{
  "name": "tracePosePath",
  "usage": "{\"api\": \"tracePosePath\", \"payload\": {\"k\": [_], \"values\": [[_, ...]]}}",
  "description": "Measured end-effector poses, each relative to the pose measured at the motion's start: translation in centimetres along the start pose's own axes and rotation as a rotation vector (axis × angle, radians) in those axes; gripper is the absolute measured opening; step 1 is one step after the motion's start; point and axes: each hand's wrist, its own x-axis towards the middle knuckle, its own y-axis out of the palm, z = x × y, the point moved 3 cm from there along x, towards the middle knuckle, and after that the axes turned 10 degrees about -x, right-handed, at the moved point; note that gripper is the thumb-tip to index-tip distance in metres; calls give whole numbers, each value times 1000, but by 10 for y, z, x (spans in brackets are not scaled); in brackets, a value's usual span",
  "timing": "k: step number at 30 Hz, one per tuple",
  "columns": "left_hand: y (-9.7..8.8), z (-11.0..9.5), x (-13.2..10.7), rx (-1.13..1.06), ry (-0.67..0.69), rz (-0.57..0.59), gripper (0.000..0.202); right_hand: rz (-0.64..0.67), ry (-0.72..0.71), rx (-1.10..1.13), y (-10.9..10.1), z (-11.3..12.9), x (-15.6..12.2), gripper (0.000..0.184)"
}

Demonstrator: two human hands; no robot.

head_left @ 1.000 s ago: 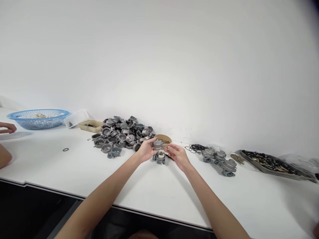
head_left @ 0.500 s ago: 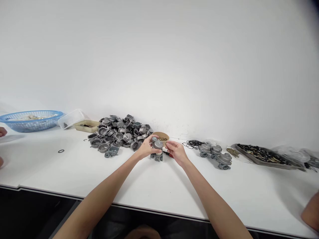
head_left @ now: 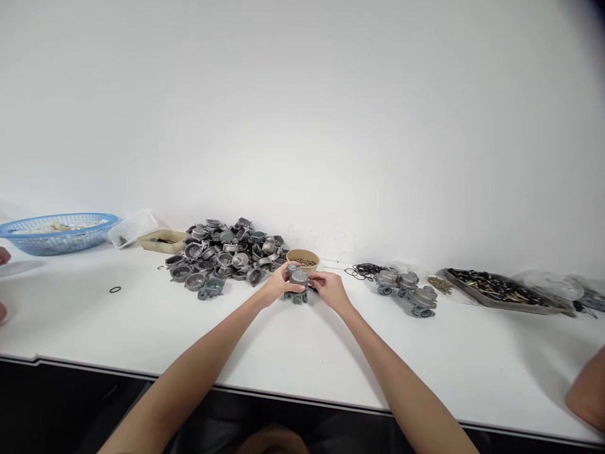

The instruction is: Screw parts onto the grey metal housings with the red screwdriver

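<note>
A small grey metal cast part stands on the white table, and both my hands hold it. My left hand grips its left side with the fingers curled over the cap. My right hand closes on its right side with pinched fingers. Just behind the part stands a small tan bowl of brass pieces. A heap of similar grey metal parts lies to the left of my hands.
Three grey assembled parts and black rubber rings lie to the right, then a tray of dark and brass pieces. A blue basket, clear box and tan tray stand far left. Other people's arms show at both edges.
The cap my left hand held above the lower piece has come down onto it. My right hand has closed in on the part. The view has shifted slightly right.
</note>
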Motion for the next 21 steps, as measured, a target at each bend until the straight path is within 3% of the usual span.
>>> {"api": "tracePosePath", "payload": {"k": [8, 16, 21], "values": [[-2, -3, 3, 8, 61, -19, 80, -49, 22, -15, 4, -9, 2, 18], [-4, 11, 2, 146, 2, 5, 80, -105, 2, -1, 2, -7, 2, 18], [-8, 16, 2, 45, -79, 57, 80, -96, -88, 91, 5, -7, 2, 17]]}}
